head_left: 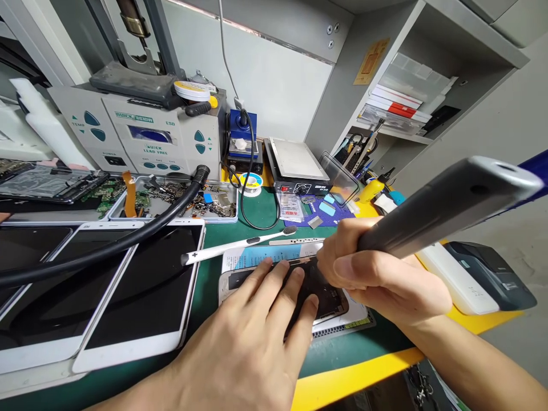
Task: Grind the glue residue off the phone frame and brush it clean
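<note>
In the middle, my left hand (261, 319) lies with its fingers stretched out and slightly spread, pressing flat on a black phone panel (336, 302). My right hand (381, 279) is closed round a thick dark grey tool handle (411, 205), tilted with its butt up toward the right. The tool's working end is hidden behind the fingers, close to the panel's upper right part. Under the panel is a white and blue printed sheet (244, 257). A white toothbrush (235, 245) with dark bristles lies just behind it.
Phones with white frames (145, 285) lie on the left, crossed by a black hose (162, 217) from the hot-air station (145, 131). Behind are a tray of circuit boards (222, 208), a solder reel (251, 182) and a heating plate (299, 162). A dark grey device (488, 268) stands right.
</note>
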Available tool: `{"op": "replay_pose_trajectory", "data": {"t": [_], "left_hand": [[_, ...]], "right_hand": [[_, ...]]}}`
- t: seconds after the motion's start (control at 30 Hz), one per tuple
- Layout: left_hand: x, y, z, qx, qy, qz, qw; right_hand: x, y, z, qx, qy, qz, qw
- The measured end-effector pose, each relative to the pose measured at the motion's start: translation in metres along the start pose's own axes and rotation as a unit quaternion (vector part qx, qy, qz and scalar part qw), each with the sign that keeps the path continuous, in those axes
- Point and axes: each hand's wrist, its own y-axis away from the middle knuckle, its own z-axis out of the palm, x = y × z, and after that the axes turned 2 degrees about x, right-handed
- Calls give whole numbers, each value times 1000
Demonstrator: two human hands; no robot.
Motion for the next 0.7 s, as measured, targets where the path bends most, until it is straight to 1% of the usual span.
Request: {"op": "replay_pose_trajectory", "data": {"t": [0.07,0.17,0.33,0.4,0.5,0.7], "left_hand": [[1,3,0,-4,-2,-2,1000],[3,8,0,-11,-8,-10,1000],[6,13,1,-11,-1,-13,1000],[6,12,0,-10,-3,-11,1000],[5,10,0,-11,-2,-13,1000],[2,6,5,-18,0,-17,1000]], "right_hand": [[0,0,-1,-12,5,0,1000],[0,-1,-1,-9,3,-18,1000],[1,-1,-1,-11,-1,-11,1000],[0,0,0,-7,2,-16,1000],[-2,1,0,-13,7,-4,1000],[-3,3,1,-5,12,-11,1000]]}}
